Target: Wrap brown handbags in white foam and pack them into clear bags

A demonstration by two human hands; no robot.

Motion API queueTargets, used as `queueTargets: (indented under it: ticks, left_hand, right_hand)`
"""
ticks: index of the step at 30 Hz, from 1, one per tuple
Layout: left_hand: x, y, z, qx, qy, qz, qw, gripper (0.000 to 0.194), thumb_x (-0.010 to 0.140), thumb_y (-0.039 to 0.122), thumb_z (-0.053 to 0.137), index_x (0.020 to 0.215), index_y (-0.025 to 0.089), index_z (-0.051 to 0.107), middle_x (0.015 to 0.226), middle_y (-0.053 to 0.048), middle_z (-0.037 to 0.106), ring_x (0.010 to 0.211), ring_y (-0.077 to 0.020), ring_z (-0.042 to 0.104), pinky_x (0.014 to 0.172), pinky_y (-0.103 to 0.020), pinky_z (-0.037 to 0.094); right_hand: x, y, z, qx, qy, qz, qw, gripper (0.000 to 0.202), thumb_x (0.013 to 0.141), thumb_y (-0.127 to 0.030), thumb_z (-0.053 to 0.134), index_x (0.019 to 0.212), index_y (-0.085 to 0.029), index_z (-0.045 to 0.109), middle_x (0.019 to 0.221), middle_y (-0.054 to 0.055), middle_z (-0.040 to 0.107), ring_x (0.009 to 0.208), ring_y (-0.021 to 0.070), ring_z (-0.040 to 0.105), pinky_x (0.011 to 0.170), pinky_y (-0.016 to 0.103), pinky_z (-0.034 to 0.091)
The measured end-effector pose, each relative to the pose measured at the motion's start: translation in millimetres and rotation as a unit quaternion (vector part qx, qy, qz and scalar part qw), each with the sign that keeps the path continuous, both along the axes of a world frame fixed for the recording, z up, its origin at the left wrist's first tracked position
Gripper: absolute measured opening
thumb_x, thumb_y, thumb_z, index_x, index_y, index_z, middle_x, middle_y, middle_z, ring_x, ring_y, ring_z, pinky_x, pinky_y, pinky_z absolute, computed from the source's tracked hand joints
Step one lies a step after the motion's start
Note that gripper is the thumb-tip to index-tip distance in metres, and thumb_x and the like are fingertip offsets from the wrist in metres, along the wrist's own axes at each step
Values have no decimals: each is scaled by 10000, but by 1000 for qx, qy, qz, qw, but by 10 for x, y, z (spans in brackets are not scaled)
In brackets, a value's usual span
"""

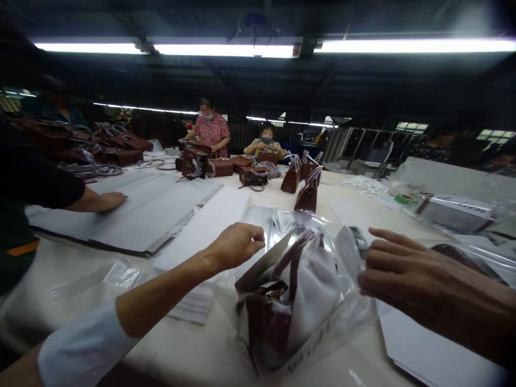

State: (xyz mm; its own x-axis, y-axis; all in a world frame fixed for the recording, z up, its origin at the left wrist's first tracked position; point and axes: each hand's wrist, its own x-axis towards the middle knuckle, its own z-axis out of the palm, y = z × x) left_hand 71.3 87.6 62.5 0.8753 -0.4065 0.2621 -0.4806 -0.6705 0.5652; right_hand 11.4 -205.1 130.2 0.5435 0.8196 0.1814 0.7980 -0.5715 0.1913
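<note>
A brown handbag point(268, 317) stands in a clear plastic bag point(350, 317) in front of me, with white wrapping point(318, 279) over part of it. Its dark straps rise out of the wrapping, and a gold-coloured clasp shows. My left hand point(237, 244) is closed at the left rim of the plastic bag, thumb and fingers pinching the film. On the other side, my right hand point(395, 263) has its index finger stretched out and the other fingers loosely bent. Its fingertips are beside the right edge of the film; I see no firm hold there.
Brown handbags point(308, 193) stand farther back. A co-worker's hand point(108, 201) lies on large grey-white sheets point(133, 215) at left. White sheets point(435, 344) lie under my right arm. Another bagged handbag point(459, 212) is at right. Two co-workers handle handbags across the table.
</note>
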Motion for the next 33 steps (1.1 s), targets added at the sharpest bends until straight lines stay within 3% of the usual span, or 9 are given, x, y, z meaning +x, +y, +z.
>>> queueTargets:
  ticks: [5, 7, 9, 11, 17, 22, 25, 28, 33]
  left_hand:
    - [-6, -298, 27, -58, -47, -106, 992, 172, 843, 199, 447, 910, 131, 591, 872, -29, 583, 780, -105, 519, 717, -188, 400]
    - [2, -385, 39, -57, -49, -183, 980, 175, 847, 197, 452, 909, 124, 599, 849, -29, 584, 770, -103, 521, 721, -185, 397]
    - [14, -409, 34, -59, -46, -230, 970, 179, 852, 197, 451, 883, 109, 604, 817, -33, 584, 750, -104, 524, 705, -185, 396]
    - [35, -371, 17, -69, -42, -207, 975, 211, 868, 222, 434, 827, 97, 598, 760, -31, 573, 702, -101, 517, 661, -186, 391]
    - [193, -242, 169, -178, 45, -141, 973, 308, 876, 379, 435, 849, 119, 597, 809, -35, 596, 793, -136, 552, 741, -235, 421]
    - [450, -137, 395, -394, -19, -26, 919, 346, 852, 450, 451, 995, 153, 553, 999, -71, 597, 911, -193, 580, 817, -326, 454]
    - [616, 45, 164, -390, 4, 47, 920, 382, 832, 493, 456, 1000, 163, 548, 1013, -70, 593, 930, -207, 576, 826, -342, 465]
    - [721, 247, -291, -282, 74, 89, 952, 421, 815, 536, 448, 1043, 191, 528, 1024, -47, 590, 978, -207, 554, 851, -320, 453]
    - [739, 459, -1001, -137, 141, 159, 968, 368, 783, 562, 466, 1021, 290, 536, 991, 47, 604, 956, -187, 564, 802, -242, 461]
  right_hand:
    - [608, 327, 227, 20, 28, 71, 997, 183, 833, -284, 543, 726, -210, 671, 1454, 33, 121, 1312, 295, 143, 1012, 468, 233]
    - [841, 476, 248, -23, 171, 84, 981, 102, 791, -285, 610, 794, -218, 687, 1405, 53, 266, 1251, 263, 311, 950, 350, 346]
    - [995, 610, 192, -53, 296, 115, 947, 130, 792, -293, 607, 846, -200, 682, 1098, 57, 570, 951, 173, 564, 745, 220, 441]
    - [1058, 708, 76, -45, 334, 138, 931, 150, 811, -291, 581, 867, -178, 662, 750, -4, 611, 637, 91, 551, 569, 164, 399]
    - [1025, 612, -119, 79, 102, 139, 982, 206, 886, -275, 451, 814, -121, 569, 641, 5, 508, 554, 80, 380, 538, 212, 286]
    - [1199, -11, 546, 161, -167, 4, 973, 294, 867, -321, 479, 663, -114, 523, 523, -46, 382, 479, 41, 310, 479, 161, 247]
    - [1361, -485, 1092, 168, -276, -128, 938, 361, 834, -405, 518, 653, -93, 544, 506, -58, 358, 478, 27, 293, 484, 166, 223]
    - [1596, -978, 1430, 106, -346, -292, 885, 398, 795, -452, 518, 656, -83, 570, 493, -50, 385, 477, 33, 281, 500, 215, 219]
    - [2168, -1721, 1328, 113, -316, -451, 827, 341, 710, -461, 611, 641, -128, 583, 494, -19, 456, 414, 38, 171, 487, 263, 189]
